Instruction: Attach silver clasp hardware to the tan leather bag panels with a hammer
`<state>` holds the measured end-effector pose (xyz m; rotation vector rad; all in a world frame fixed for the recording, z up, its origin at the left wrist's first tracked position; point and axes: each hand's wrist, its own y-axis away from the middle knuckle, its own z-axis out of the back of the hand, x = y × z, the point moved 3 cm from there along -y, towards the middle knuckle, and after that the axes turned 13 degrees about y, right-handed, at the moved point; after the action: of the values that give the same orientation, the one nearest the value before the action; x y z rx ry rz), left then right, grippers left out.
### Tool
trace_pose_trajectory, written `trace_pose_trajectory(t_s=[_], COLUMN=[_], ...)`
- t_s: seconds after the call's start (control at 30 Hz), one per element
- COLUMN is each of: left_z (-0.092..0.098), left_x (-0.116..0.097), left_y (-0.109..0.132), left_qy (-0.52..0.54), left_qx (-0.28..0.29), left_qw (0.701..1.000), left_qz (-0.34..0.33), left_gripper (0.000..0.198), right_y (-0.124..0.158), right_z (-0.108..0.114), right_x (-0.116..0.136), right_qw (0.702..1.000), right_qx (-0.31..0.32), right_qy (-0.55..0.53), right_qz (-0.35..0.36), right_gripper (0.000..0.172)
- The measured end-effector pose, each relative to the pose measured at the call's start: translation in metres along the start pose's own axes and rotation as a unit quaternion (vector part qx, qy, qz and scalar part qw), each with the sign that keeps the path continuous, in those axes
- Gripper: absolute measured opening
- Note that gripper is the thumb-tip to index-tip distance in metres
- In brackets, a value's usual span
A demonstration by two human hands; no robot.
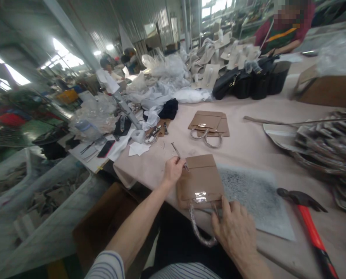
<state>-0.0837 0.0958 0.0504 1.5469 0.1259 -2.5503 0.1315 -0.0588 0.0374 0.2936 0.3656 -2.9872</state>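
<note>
A tan handbag panel (204, 176) lies in front of me at the table's near edge, with a shiny metal clasp (200, 197) and a plastic-wrapped handle (196, 224) that hangs toward me. My left hand (174, 170) is closed round a slim metal rod-like tool (175, 149), whose lower end is over the panel's left side; its exact kind I cannot make out. The fingers of my right hand (238, 224) grip the panel's lower right corner. Beyond it, a second tan bag piece (210, 123) with wrapped handles rests on the table.
A grey marked slab (257, 201) lies right of the panel, partly beneath it, beside a red-handled hammer (309, 221). Wrapped handles (326, 151) are piled at right. Black bags (254, 79) and plastic wrapping (167, 73) cover the back. A co-worker (286, 31) is across the table.
</note>
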Motion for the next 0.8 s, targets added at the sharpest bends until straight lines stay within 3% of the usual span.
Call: trace_pose_trajectory(t_s=[0.13, 0.2, 0.27, 0.4, 0.47, 0.6, 0.7, 0.8], left_z=[0.060, 0.073, 0.074, 0.056, 0.040, 0.004, -0.015, -0.023], left_x=[0.030, 0.044, 0.051, 0.040, 0.026, 0.004, -0.001, -0.004], left_y=[-0.013, -0.011, -0.007, 0.013, 0.036, 0.101, 0.127, 0.117], left_qy=[-0.160, -0.206, -0.238, -0.260, -0.244, -0.171, -0.136, -0.123], left_qx=[-0.035, -0.029, -0.015, -0.005, 0.023, 0.168, 0.198, 0.173], left_qw=[0.986, 0.978, 0.971, 0.964, 0.962, 0.925, 0.911, 0.926], left_qz=[0.014, 0.016, 0.005, -0.053, -0.121, -0.296, -0.334, -0.311], left_gripper=[0.026, 0.019, 0.013, 0.014, 0.017, 0.013, 0.019, 0.029], right_y=[-0.002, -0.008, -0.019, -0.042, -0.050, -0.050, -0.042, -0.036], right_z=[0.000, 0.001, 0.002, -0.005, -0.011, -0.021, -0.027, -0.029], right_x=[-0.004, -0.009, -0.013, -0.016, -0.017, -0.022, -0.031, -0.039], right_qw=[1.000, 1.000, 0.999, 0.985, 0.981, 0.982, 0.984, 0.980], right_qx=[0.001, -0.002, -0.019, -0.024, -0.019, -0.031, -0.042, -0.044], right_qy=[0.008, 0.005, -0.025, -0.080, -0.073, -0.060, -0.060, -0.066], right_qz=[-0.014, -0.018, 0.013, 0.154, 0.179, 0.175, 0.162, 0.182], right_gripper=[0.031, 0.031, 0.030, 0.018, 0.013, 0.017, 0.020, 0.016])
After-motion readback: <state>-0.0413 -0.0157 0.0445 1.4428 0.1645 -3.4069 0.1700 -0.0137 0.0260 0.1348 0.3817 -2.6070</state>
